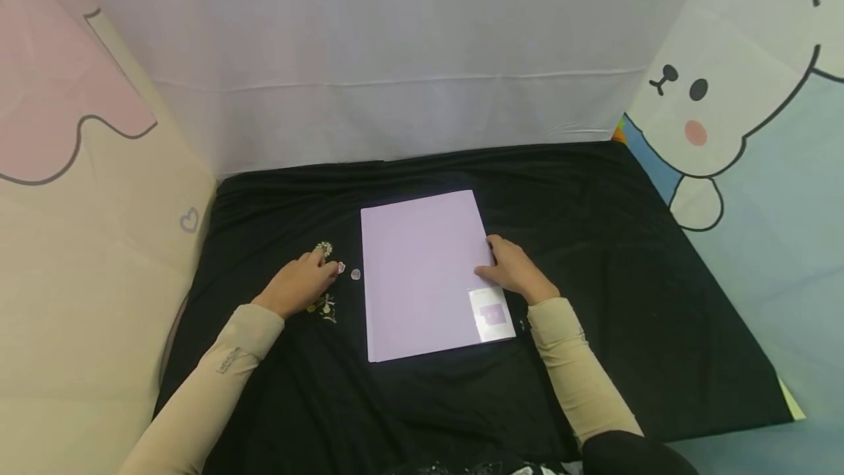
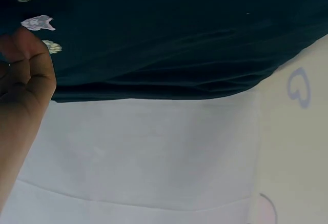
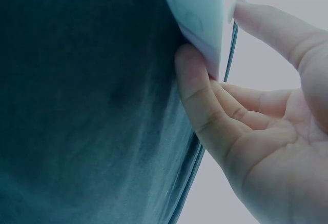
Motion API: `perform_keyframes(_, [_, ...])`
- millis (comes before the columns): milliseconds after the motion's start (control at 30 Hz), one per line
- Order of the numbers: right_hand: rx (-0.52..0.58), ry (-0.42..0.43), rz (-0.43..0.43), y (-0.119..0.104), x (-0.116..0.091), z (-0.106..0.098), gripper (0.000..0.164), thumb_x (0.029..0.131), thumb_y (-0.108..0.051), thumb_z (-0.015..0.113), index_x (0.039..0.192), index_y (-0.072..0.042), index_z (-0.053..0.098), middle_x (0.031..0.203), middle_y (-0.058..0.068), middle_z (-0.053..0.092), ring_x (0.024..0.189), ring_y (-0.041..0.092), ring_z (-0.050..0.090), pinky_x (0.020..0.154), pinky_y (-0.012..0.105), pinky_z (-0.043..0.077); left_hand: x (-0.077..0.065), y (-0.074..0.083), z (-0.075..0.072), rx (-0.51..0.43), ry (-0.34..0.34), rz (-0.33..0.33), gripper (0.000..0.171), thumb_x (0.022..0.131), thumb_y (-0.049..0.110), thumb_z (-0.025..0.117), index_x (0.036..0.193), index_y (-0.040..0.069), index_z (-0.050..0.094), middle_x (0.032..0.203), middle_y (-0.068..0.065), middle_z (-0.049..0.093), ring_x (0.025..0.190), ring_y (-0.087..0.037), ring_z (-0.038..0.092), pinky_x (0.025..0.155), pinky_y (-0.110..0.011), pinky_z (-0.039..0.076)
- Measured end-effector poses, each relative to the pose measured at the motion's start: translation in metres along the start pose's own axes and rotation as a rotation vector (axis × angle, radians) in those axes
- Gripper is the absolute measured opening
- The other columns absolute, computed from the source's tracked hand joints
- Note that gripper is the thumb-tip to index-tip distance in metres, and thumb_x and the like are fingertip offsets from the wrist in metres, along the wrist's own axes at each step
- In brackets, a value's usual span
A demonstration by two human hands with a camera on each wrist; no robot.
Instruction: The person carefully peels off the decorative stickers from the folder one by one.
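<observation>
My left hand (image 1: 300, 284) reaches down at the left, its fingers bent, and pinches a small pale sticker (image 2: 38, 23) at the fingertips. Just beyond those fingers is a flower-like sticker (image 1: 324, 248). A small round pinkish sticker (image 1: 355, 274) lies between that hand and a lavender folder (image 1: 418, 277). Under the left wrist, yellow and white flower-like pieces (image 1: 325, 306) are partly hidden. My right hand (image 1: 517, 270) grips the folder's right edge, thumb on top and fingers (image 3: 195, 75) beneath. A whitish label (image 1: 491, 314) marks the folder's lower right corner.
A black cloth (image 1: 626, 299) covers the table, with wrinkles near its edges. Behind it hangs a white cloth wall (image 1: 409, 42). Patterned panels stand at the left (image 1: 99, 277) and right (image 1: 758, 255). A dark patterned thing (image 1: 488, 469) shows at the bottom edge.
</observation>
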State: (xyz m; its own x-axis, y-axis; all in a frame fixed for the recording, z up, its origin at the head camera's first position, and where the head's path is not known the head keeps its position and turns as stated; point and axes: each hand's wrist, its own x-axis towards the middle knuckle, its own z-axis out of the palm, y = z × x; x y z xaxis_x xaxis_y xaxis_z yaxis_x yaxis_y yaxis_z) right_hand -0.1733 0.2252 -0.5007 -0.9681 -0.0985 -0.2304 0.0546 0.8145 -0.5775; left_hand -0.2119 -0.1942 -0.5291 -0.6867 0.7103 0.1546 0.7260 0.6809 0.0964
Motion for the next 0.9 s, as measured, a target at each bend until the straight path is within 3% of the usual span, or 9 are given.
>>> perform_keyframes(400, [0.007,-0.001,-0.001,0.001,0.000,0.000,0.071,0.093,-0.019,0.071,0.146,0.009,0.034,0.140,0.032,0.047,0.126,0.043,0.051,0.102,0.054,0.042,-0.005,0.001,-0.004,-0.007,0.005,-0.039,0.006,0.095,0.011,0.068,0.097,0.006,0.065,0.088,-0.010,0.052,0.072,-0.022,0.050,0.058,-0.038,0.049])
perform_keyframes(667, [0.008,-0.003,0.005,0.002,0.000,0.000,0.072,0.093,-0.021,0.072,0.147,0.009,0.035,0.139,0.031,0.049,0.125,0.043,0.052,0.101,0.054,0.043,0.008,0.016,-0.005,-0.063,0.037,0.000,0.004,0.093,0.009,0.070,0.095,0.006,0.067,0.083,-0.006,0.054,0.069,-0.018,0.050,0.060,-0.034,0.052])
perform_keyframes(900, [0.013,0.000,0.005,0.002,-0.001,0.000,0.071,0.093,-0.020,0.071,0.147,0.008,0.034,0.139,0.031,0.049,0.125,0.042,0.052,0.101,0.055,0.043,0.026,0.038,-0.003,-0.106,0.013,0.051,0.007,0.091,0.008,0.073,0.096,0.006,0.069,0.082,-0.003,0.058,0.069,-0.014,0.053,0.064,-0.030,0.052])
